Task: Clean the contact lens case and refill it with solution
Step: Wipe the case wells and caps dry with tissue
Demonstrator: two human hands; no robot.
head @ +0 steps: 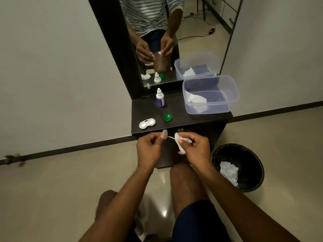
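Observation:
The white contact lens case [147, 123] lies open, without caps, near the front left of the dark dresser top [181, 110]. A green cap [167, 117] rests beside it, to the right. Behind them stands the small white solution bottle [160, 98] with a blue label. Just in front of the dresser edge, my left hand [148, 149] pinches a small pale cap [164, 134]. My right hand [195, 147] holds a crumpled white tissue [180, 143] close to that cap.
A clear plastic tub [209, 95] holding tissue sits at the back right of the dresser top, against the mirror [174, 32]. A black waste bin [238, 167] with used tissue stands on the floor to the right. My knees are below the hands.

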